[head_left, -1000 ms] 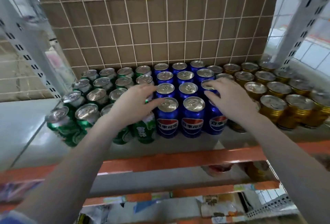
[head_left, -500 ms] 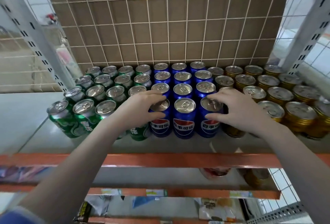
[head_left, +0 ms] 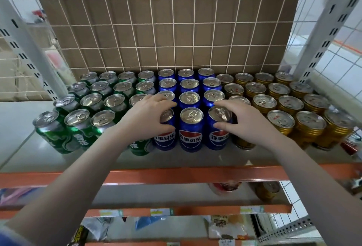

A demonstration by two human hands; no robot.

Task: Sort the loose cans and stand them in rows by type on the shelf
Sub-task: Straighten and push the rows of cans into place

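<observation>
Upright cans fill the grey shelf in three blocks: green cans on the left, blue cans in the middle, gold cans on the right. My left hand grips the front-left blue can, thumb and fingers curled round its top. My right hand grips the front-right blue can the same way. The front-middle blue can stands free between them. A green can and a gold can show partly under my wrists.
A brown cardboard sheet behind a white wire grid backs the shelf. White perforated uprights stand at both sides. An orange beam edges the shelf front. A lower shelf holds a few cans and packets.
Both hands came forward and closed round the outer front blue cans. The view shifted up and the blue front row now stands in line.
</observation>
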